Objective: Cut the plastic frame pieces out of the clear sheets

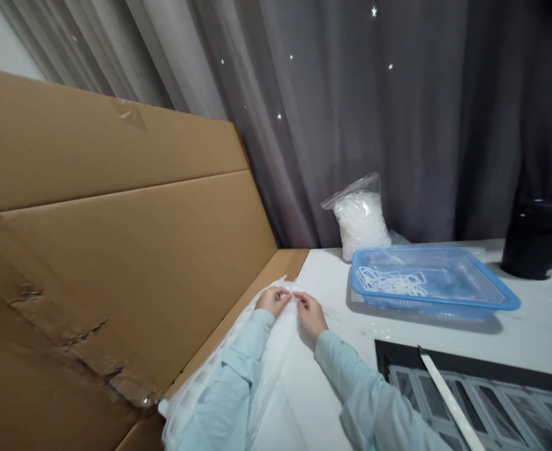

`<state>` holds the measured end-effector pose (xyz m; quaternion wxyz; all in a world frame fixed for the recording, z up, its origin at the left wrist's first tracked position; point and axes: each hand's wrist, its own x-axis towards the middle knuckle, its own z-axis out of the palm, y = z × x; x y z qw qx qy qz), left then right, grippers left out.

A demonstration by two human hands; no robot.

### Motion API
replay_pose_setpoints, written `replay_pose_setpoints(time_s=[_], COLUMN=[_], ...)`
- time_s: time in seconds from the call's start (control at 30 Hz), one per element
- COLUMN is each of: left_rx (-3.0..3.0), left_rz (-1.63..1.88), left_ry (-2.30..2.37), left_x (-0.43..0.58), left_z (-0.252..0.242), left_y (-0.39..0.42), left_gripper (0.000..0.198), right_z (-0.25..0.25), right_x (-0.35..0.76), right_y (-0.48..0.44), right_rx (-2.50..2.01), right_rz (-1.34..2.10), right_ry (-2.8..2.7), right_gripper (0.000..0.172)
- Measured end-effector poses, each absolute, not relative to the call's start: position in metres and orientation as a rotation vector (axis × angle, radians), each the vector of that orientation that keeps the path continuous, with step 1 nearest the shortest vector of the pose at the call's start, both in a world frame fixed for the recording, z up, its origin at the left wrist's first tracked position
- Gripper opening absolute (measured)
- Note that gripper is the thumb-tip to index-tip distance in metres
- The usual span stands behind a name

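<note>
My left hand [274, 300] rests over the far end of a long white, crinkled plastic-like sheet or bag [278, 351], its thumb and fingers pinched together. Close on its right, my right hand [311, 314] is also closed in a pinch, and the fingertips of both hands nearly meet. What lies between the fingertips is too small to make out; it could be the edge of the white sheet. A row of pale square shapes shows along the left side of this sheet, partly covered by my left sleeve.
A large cardboard box [130, 250] stands at left. On the white table [304, 401] are a blue basket [445, 307] holding white plastic frames [391, 282], a clear bag of white pieces [361, 219], a black container [534, 241], and tweezers [449, 401] over a black tray [473, 363].
</note>
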<state>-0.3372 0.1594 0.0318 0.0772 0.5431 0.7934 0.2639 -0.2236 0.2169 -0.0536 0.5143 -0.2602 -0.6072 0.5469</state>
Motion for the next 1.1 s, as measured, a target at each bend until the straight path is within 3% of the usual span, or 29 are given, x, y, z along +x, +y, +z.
replay_pose_setpoints(time_s=[0.53, 1.1], left_rx=[1.395, 1.253], left_rz=[0.985, 1.143], left_ry=[2.183, 2.156], left_x=[-0.366, -0.376], left_z=[0.012, 0.013], left_y=[0.168, 0.168], left_gripper=[0.032, 0.03], right_z=[-0.053, -0.057], right_x=[-0.219, -0.223], right_y=[0.219, 0.222], right_rx=[-0.759, -0.847], right_rz=[1.464, 1.28], right_ry=[-1.35, -1.265], right_gripper=[0.022, 0.022])
